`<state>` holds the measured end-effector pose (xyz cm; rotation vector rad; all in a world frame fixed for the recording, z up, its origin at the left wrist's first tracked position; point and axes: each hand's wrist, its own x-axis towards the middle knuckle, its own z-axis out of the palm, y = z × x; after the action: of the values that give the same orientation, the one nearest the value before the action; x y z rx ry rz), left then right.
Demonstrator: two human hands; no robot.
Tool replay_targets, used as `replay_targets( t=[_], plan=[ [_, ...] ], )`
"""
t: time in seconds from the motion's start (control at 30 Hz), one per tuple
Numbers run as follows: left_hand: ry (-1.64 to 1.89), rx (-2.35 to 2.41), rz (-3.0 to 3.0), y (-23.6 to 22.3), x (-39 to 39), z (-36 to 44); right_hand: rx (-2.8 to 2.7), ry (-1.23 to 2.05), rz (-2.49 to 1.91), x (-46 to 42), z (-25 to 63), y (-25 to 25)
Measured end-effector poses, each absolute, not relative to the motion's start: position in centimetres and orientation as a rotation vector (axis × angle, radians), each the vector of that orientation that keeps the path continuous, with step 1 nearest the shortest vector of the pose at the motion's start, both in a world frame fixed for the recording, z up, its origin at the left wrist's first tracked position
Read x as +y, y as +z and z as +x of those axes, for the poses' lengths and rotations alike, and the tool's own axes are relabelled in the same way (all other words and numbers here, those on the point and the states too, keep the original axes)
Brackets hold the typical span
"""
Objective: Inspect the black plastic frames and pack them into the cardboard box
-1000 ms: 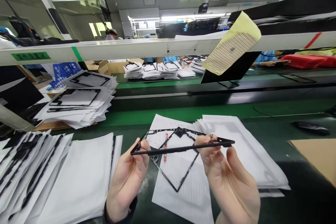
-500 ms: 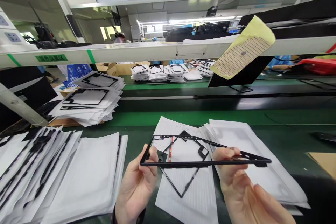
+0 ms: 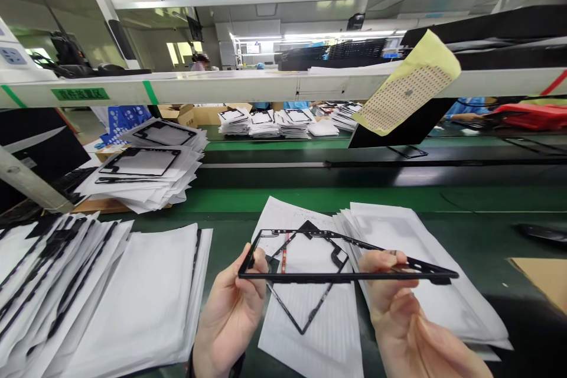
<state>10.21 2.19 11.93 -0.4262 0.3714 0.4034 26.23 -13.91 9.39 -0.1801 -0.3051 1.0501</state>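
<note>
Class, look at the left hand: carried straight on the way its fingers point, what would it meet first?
Beyond the black frame it holds, the left hand would probably meet the white paper sheet first, though its height above the bench is unclear and it might pass over.

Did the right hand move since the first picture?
Yes, rightward: the right hand is now farther right of the black frame lying on the white paper.

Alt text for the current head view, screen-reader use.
A person's left hand and right hand hold up a thin black frame, seen nearly edge-on, over a dark green bench. Beneath, a second black frame lies on white paper, between a left pile and a right pile of white sheets.
</note>
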Motion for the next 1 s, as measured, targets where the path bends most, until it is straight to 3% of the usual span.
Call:
replay_targets(
  t=[0.47,0.77,1.0],
  plan=[
    [0.554,0.444,-0.321,12.9,1.3,10.1,-0.231,0.986,-0.161,-11.6,26.6,10.1],
    [0.737,0.253,0.24,12.5,-0.2,9.5,-0.12,1.188,-0.203,-8.0,27.1,9.8],
    [0.787,0.233,0.246,12.5,0.2,9.3,-0.191,1.193,-0.282,-8.0,26.6,9.5]
  ],
)
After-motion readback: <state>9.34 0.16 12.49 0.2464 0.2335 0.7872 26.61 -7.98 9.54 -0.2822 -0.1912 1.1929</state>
